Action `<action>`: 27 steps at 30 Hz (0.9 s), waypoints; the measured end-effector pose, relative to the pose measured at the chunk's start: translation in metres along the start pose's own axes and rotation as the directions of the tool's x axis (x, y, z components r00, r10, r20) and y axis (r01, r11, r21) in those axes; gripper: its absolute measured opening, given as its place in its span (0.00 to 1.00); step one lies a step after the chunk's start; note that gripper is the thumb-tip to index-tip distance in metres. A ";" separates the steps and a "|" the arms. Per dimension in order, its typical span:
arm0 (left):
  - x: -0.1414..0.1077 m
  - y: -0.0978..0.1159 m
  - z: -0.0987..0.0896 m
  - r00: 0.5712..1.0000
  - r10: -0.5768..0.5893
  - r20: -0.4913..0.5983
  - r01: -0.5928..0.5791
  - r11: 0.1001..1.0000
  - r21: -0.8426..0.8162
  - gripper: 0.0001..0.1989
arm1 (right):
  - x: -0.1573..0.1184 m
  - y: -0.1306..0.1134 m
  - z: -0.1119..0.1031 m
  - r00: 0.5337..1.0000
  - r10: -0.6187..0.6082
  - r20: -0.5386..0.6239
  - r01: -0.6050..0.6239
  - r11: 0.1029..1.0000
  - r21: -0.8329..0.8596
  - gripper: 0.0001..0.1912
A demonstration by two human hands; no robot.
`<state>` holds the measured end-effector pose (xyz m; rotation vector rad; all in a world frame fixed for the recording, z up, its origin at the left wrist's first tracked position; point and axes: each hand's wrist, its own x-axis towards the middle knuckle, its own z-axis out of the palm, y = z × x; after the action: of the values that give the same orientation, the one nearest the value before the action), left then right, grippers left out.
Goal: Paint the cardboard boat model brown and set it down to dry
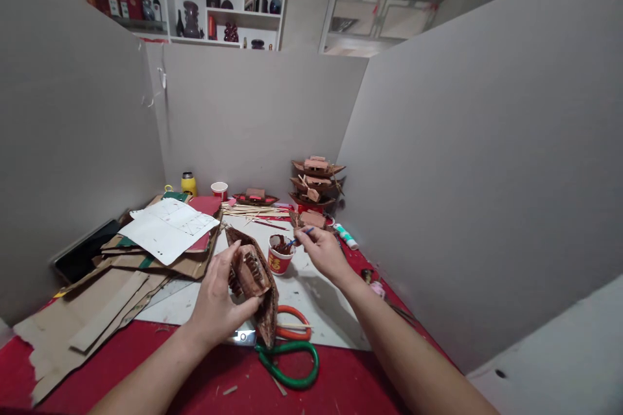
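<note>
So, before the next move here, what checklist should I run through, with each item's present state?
1. Model boat held: ok, the left hand grips it, tilted.
2. Blue stick held: ok, in the fingers of the right hand; the stick slants toward the cup.
3. Paper cup upright: ok, it stands with brown contents.
4. Stick's tip loaded: cannot tell, too small to see.
5. Scissors moved aside: not ok, their handles lie right by the boat's near end.
6. Right hand clear of the boat behind it: cannot tell, they overlap in view.
</note>
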<state>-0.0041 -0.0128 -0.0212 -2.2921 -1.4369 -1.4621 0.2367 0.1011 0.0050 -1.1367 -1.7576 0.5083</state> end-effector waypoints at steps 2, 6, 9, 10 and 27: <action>0.000 -0.001 0.001 1.000 -0.003 0.003 0.003 1.000 0.002 0.44 | -0.001 -0.002 0.005 0.999 -0.003 0.040 0.003 1.000 0.006 0.15; 0.001 -0.002 0.001 1.000 -0.009 -0.003 0.009 1.000 -0.010 0.44 | -0.001 -0.008 0.009 0.995 -0.004 0.103 -0.002 0.999 0.054 0.14; 0.000 -0.001 0.000 1.000 -0.024 -0.005 0.024 1.000 -0.016 0.44 | 0.000 -0.008 0.001 0.997 0.011 0.083 -0.018 0.996 0.087 0.16; 0.000 0.000 0.000 1.000 -0.031 -0.003 0.031 0.999 -0.016 0.45 | 0.000 -0.007 -0.003 0.998 0.020 0.055 -0.025 0.995 0.092 0.17; -0.005 0.003 0.005 0.997 -0.062 0.035 0.064 0.997 -0.050 0.45 | -0.042 0.003 -0.010 0.936 0.121 -0.330 -0.032 0.965 0.262 0.19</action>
<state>0.0003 -0.0151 -0.0262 -2.3325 -1.5111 -1.5017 0.2520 0.0649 -0.0129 -1.0437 -1.3097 0.5291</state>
